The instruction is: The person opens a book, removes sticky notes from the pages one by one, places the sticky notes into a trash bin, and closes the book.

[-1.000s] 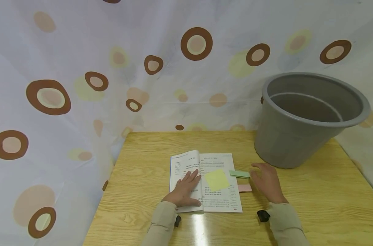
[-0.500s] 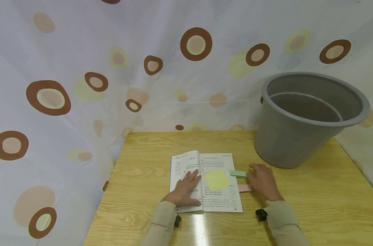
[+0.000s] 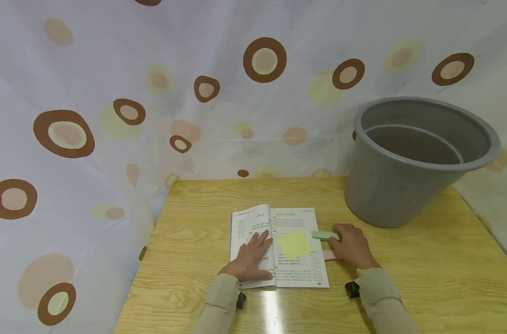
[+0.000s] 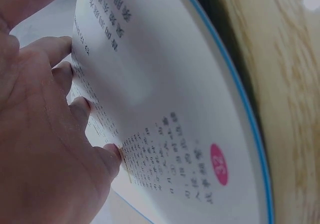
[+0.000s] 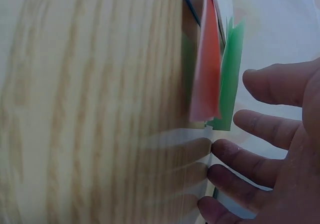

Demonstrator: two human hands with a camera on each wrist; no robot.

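An open book [image 3: 299,272] with printed pages lies on the table. My left hand [image 3: 248,260] rests on its left page with fingers spread; in the left wrist view several fingertips touch the paper. A yellow sticky note [image 3: 294,244] sits on the right page. From the book's right edge stick out a green paper tab [image 3: 321,235] and a pink paper tab [image 3: 329,254]. Beside their outer ends is my right hand [image 3: 354,247], its fingers loosely bent. The right wrist view shows thumb and index finger apart, near the green tab [image 5: 232,79], with nothing between them.
A large grey bucket [image 3: 387,195] stands on the wooden table [image 3: 195,241] at the back right. A patterned curtain [image 3: 220,120] hangs behind the table and along its left side.
My right hand has moved left, closer to the book and the two tabs, and now overlaps the tabs' ends in the head view. My left hand has stayed in place.
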